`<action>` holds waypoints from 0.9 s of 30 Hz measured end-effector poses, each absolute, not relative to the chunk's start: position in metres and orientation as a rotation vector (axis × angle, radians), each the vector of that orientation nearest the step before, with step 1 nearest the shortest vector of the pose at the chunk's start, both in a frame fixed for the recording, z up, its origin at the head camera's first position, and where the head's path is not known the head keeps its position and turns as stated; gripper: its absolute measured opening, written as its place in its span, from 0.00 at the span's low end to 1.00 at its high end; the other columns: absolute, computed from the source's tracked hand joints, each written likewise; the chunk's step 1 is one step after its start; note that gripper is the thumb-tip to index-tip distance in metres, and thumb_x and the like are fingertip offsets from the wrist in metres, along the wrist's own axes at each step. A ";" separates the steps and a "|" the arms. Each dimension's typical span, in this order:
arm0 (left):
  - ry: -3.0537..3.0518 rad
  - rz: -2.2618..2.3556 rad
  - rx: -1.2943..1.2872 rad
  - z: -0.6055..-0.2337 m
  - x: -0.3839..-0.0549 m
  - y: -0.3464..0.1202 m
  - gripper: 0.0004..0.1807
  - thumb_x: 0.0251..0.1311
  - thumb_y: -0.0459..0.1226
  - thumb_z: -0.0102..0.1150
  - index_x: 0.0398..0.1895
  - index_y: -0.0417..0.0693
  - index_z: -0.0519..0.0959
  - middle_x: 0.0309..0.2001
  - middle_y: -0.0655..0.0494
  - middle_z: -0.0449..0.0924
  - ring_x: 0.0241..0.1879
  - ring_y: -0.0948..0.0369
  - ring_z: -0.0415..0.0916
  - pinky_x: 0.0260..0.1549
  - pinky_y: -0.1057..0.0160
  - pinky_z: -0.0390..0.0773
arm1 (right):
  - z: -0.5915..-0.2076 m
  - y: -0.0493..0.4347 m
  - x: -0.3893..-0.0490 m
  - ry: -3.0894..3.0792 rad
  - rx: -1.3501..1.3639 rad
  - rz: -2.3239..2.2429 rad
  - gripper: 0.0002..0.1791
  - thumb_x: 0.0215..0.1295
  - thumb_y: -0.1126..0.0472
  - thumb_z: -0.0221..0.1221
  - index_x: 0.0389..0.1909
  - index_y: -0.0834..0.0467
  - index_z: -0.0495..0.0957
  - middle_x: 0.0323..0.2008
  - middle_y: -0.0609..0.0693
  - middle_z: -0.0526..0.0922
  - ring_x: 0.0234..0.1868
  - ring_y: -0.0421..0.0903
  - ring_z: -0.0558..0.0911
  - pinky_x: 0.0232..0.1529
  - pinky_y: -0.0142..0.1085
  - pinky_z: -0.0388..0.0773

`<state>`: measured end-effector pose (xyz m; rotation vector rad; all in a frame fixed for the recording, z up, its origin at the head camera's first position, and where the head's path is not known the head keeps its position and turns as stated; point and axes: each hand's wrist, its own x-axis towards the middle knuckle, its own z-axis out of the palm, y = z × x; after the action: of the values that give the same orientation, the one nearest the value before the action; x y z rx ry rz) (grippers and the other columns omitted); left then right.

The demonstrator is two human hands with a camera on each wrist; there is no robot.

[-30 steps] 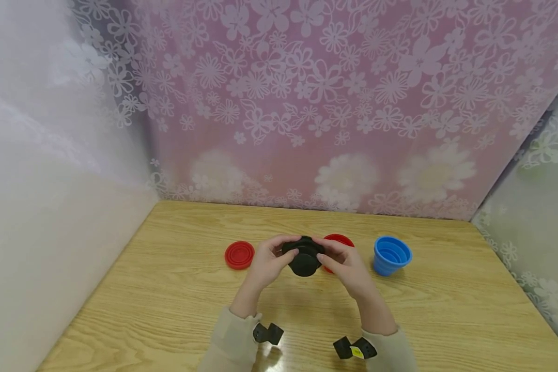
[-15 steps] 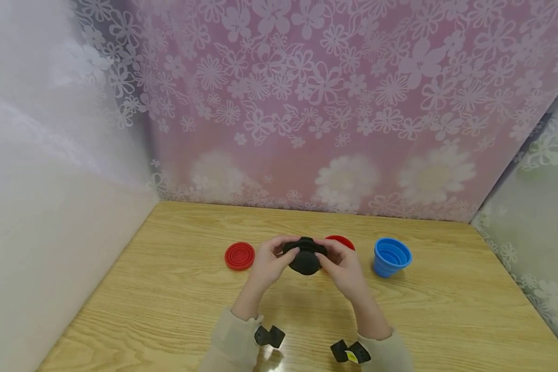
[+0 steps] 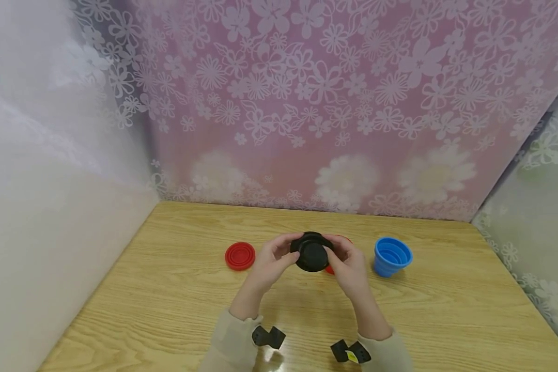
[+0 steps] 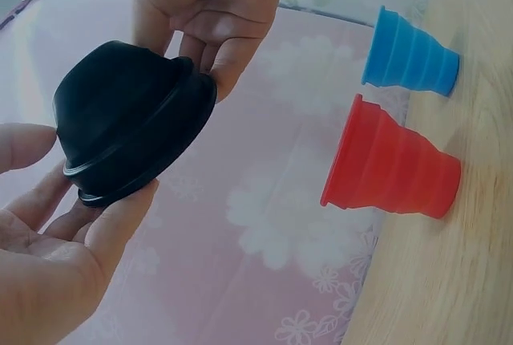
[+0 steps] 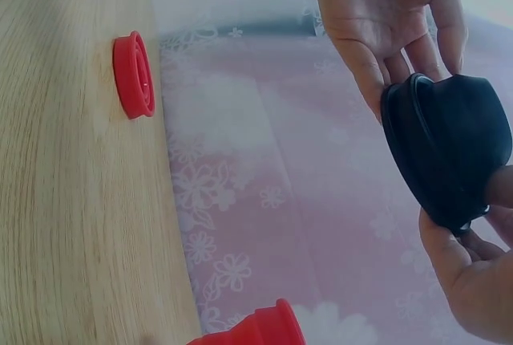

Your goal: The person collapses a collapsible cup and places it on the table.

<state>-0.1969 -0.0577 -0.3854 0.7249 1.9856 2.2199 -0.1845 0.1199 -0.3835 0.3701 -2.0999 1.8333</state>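
Observation:
Both hands hold a black collapsible cup [image 3: 312,258] above the table, with its round base turned toward the head camera. It is partly folded, a dome rising from stacked rims in the left wrist view. The left hand [image 3: 268,261] grips one side, thumb near the base and fingers under the rim. From the other side the right hand [image 3: 352,267] grips it in the same way. Behind the right hand a red cup [image 4: 393,164] stands extended on the table, mostly hidden in the head view.
A blue collapsible cup [image 3: 389,256] stands extended to the right of the hands. Left of them lies a flattened red collapsible cup [image 3: 239,256]. The wooden table [image 3: 176,289] ends at a flowered pink curtain [image 3: 279,129] behind.
The black cup has tilted so its base faces the head camera more fully, and has shifted slightly right and up with both hands. The other cups stay put.

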 end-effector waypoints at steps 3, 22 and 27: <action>1.955 2.228 0.770 -0.385 -0.197 -0.059 0.20 0.57 0.26 0.50 0.55 0.32 0.68 0.51 0.38 0.69 0.49 0.50 0.69 0.43 0.60 0.73 | -0.383 0.120 -0.184 -2.115 0.338 1.819 0.13 0.56 0.74 0.55 0.43 0.68 0.75 0.35 0.61 0.77 0.32 0.39 0.77 0.32 0.29 0.76; 2.121 2.332 0.652 -0.383 -0.196 -0.050 0.17 0.52 0.22 0.52 0.48 0.31 0.73 0.44 0.39 0.73 0.44 0.52 0.71 0.39 0.60 0.75 | -0.376 0.115 -0.180 -2.171 0.255 1.941 0.14 0.59 0.70 0.55 0.47 0.67 0.74 0.42 0.61 0.76 0.39 0.40 0.77 0.39 0.28 0.74; 2.176 2.405 0.558 -0.377 -0.193 -0.050 0.16 0.52 0.21 0.52 0.46 0.29 0.73 0.41 0.38 0.74 0.41 0.54 0.71 0.43 0.58 0.73 | -0.375 0.118 -0.179 -2.150 0.383 2.127 0.21 0.60 0.70 0.52 0.55 0.68 0.66 0.51 0.63 0.70 0.45 0.41 0.75 0.42 0.32 0.74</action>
<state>-0.1926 -0.0500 -0.3769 0.5582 2.1756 2.4045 -0.1793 0.1177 -0.3753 0.3826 -2.1504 2.1266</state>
